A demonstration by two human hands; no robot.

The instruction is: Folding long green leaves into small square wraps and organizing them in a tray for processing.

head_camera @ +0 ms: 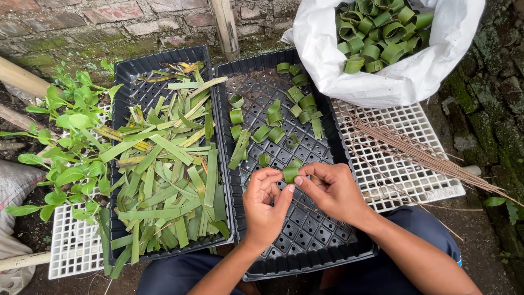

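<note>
My left hand (266, 203) and my right hand (334, 191) meet above the right black tray (305, 240). Together they pinch a small green leaf-strip ring (290, 173) between fingertips. My right hand also seems to hold a thin stick against the ring, though it is hard to tell. Several finished leaf rings (275, 117) lie in the far half of that tray. The left black tray (128, 71) is piled with flat cut leaf strips (169, 175).
A white sack (393, 82) full of green leaf rings (376, 33) stands at the back right. Thin brown sticks (404, 147) lie on a white grid tray (393, 180). Green seedlings (65, 153) grow at left on another white grid tray (68, 246). Brick wall and a bamboo pole (226, 27) behind.
</note>
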